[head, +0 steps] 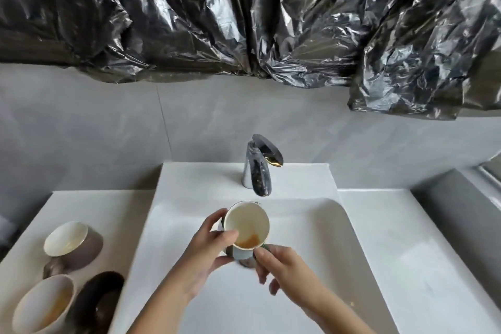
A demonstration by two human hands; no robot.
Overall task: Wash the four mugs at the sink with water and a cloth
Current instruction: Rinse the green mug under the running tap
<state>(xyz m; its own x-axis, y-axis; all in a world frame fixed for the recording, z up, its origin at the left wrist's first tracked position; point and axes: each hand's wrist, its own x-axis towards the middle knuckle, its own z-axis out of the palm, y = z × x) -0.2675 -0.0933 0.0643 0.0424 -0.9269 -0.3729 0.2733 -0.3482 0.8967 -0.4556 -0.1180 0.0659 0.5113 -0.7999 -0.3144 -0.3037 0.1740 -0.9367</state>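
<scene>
Hands first: left hand [208, 248] wraps the mug [245, 221] w/ fingers curled round its side & thumb at the rim. Right hand [282, 266] pinches at the handle [267, 247], tho blur hides exact contact. Mug is held tilted over the sink [325, 238], just below the tap [259, 171], w/ brown dregs [249, 240] inside. Prob. glazed ceramic: stiff, fairly heavy, chips if knocked on the basin, slick once wet. Best hold = handle plus a palm round the body, not the rim. No water seen running, no cloth in view. Three more mugs [73, 244] sit on the counter [113, 200] at left.
</scene>
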